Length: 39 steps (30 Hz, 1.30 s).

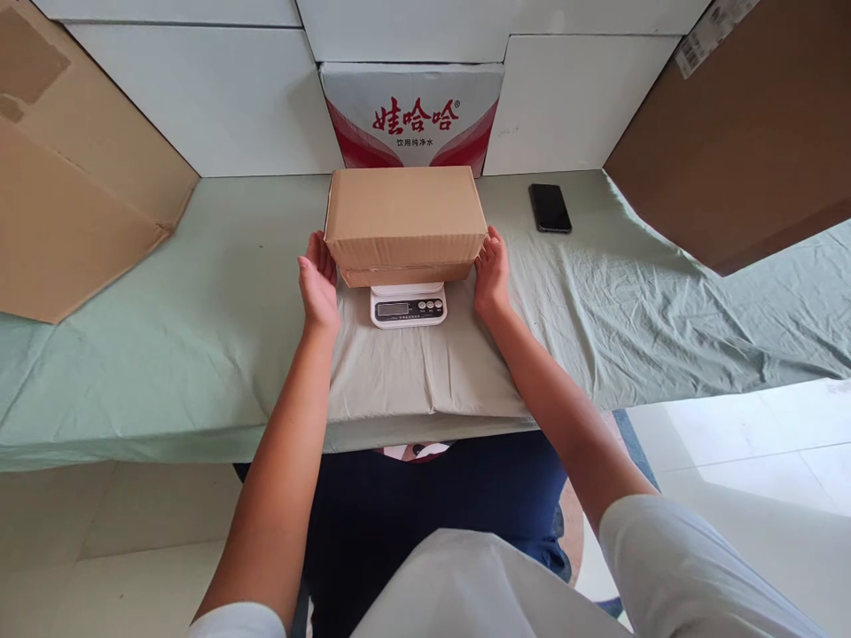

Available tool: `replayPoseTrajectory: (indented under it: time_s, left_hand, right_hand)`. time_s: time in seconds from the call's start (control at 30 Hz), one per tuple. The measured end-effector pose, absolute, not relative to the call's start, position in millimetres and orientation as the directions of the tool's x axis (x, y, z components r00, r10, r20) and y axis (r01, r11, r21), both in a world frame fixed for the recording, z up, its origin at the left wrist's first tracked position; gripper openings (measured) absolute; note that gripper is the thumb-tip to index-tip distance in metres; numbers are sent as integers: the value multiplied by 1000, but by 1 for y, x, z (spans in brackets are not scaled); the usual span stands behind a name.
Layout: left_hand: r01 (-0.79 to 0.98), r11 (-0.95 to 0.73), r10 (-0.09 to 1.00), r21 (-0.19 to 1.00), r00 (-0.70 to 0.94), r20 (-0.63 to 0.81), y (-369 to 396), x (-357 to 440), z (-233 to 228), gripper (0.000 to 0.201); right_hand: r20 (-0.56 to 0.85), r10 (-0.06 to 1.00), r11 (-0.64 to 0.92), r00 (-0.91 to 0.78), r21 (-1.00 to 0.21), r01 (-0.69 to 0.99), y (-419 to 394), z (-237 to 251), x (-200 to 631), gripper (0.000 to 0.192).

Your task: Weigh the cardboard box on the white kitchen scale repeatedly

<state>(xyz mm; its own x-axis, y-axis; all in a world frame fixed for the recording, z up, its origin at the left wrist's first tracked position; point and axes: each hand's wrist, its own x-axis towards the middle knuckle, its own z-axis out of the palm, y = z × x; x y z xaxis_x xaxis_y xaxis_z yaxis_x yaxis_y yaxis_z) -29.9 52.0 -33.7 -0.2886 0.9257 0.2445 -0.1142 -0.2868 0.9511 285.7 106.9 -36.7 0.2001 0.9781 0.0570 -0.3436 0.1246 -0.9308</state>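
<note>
A closed brown cardboard box (pixel 407 204) sits over the plate of a small white kitchen scale (pixel 409 307) on the table. The scale's grey display and buttons show in front of the box; its plate is mostly hidden beneath. My left hand (pixel 320 283) is at the box's left side, fingers along its front corner and thumb on the outside. On the opposite side, my right hand (pixel 492 272) has its fingers against the right front corner. Between them, both hands hold the box by its sides. The fingertips are partly hidden behind the box edges.
A black phone (pixel 550 208) lies right of the box. Behind it stands a white and red printed carton (pixel 412 115) among white panels. Large cardboard sheets flank the table at left (pixel 86 177) and right (pixel 737 133). A wrinkled green cloth (pixel 219 346) covers the table.
</note>
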Motion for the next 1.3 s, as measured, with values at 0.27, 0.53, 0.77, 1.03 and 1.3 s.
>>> replayPoseTrajectory:
  time_s: [0.27,0.53,0.77,1.03,1.3]
  left_hand:
    - [-120,-280,928,952,-290,236,50,-28,-31,105]
    - [-113,-296,929,948,-266,259,50,-28,-31,110]
    - [-129,-298,929,946,-267,256,52,-29,-33,109]
    - [-114,-284,932,952,-264,247,49,-24,-27,103]
    - [-125,-279,934,952,-267,239,50,-24,-27,103]
  right_hand:
    - [55,976,125,209,-933,-338,108,-39,284,76]
    - [51,979,113,198,-942,-316,109,-38,284,69]
    - [59,974,131,219,-933,-334,106,-37,284,71]
    - [79,977,141,197,-936,-322,108,-40,287,76]
    - [100,978,151,184,-947,-285,111,-43,289,76]
